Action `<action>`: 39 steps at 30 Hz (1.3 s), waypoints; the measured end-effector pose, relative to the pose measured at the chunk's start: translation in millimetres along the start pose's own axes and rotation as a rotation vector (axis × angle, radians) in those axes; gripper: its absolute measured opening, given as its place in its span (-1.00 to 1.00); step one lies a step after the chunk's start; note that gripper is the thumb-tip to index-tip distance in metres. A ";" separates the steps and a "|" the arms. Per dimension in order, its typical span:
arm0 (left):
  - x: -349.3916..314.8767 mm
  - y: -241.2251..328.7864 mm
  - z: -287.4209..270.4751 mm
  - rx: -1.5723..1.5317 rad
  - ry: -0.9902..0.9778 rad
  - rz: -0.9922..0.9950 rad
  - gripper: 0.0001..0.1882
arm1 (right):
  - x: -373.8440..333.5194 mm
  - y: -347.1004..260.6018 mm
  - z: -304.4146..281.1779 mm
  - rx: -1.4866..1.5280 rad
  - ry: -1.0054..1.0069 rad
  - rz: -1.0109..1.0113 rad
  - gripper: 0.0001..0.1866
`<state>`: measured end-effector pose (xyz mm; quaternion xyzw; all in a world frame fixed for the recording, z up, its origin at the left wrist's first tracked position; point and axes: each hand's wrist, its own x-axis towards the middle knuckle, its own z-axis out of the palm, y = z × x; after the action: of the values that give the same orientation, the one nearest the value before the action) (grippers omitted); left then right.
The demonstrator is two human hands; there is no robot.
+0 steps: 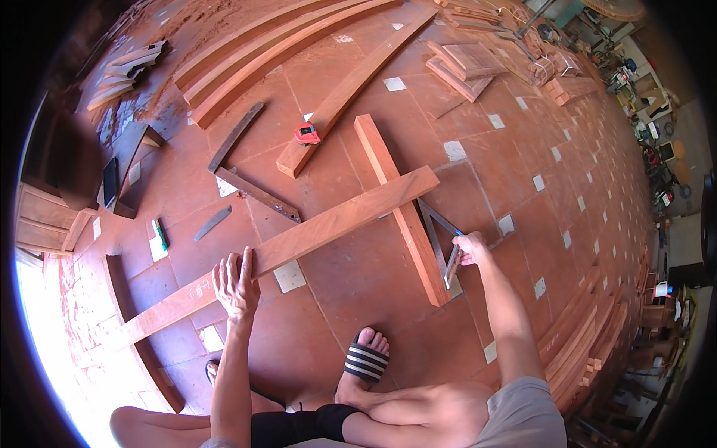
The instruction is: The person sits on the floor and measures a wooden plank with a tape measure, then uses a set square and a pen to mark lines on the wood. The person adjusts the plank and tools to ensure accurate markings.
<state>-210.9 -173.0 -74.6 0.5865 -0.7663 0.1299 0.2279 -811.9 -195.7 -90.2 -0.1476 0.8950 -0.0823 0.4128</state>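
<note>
A long reddish wooden beam (328, 226) lies across a second, shorter beam (420, 252), crossing it near its right end. My left hand (237, 285) lies on the long beam left of its middle, fingers stretched over the top face. My right hand (469, 250) is closed on a triangular metal square (433, 231) set beside the right edge of the shorter beam. A small blue-tipped piece shows at my right fingertips; its kind is unclear. The long beam's left end rests over a dark, narrow timber piece (146, 355).
A red tape measure (307, 134) sits on another beam (358, 89). On the tiled floor lie a hinged-looking dark wooden piece (258, 196), a grey blade-like piece (213, 223) and a green-handled tool (160, 234). Stacked timber (590, 328) stands at right; long beams (261, 60) lie far left.
</note>
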 end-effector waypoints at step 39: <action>-11.8 -0.9 -8.0 0.009 -0.089 -0.060 -0.40 | -26.5 -129.9 42.7 0.037 0.090 -0.864 -0.27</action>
<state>-206.0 -159.6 -73.6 0.6153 -0.7572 0.1002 0.1950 -737.5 -310.4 -63.9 -0.4972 0.7665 -0.2700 0.3038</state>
